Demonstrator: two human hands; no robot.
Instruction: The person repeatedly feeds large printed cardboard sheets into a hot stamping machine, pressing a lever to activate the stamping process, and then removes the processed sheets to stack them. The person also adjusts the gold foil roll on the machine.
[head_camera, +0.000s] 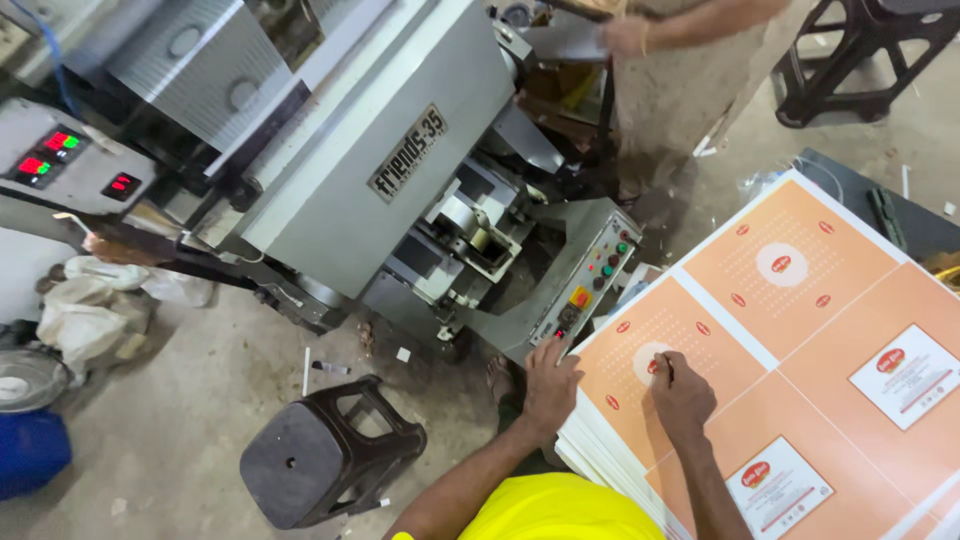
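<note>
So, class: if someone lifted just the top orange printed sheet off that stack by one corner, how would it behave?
The top sheet is broad and thin, so it would probably droop. It looks smooth, so it may slide over the stack. The left hand rests at the stack's edge, the right hand on top.

I see a dusty concrete floor (200, 400), a black plastic stool (330, 455) on it, beside a grey machine (380, 150).
</note>
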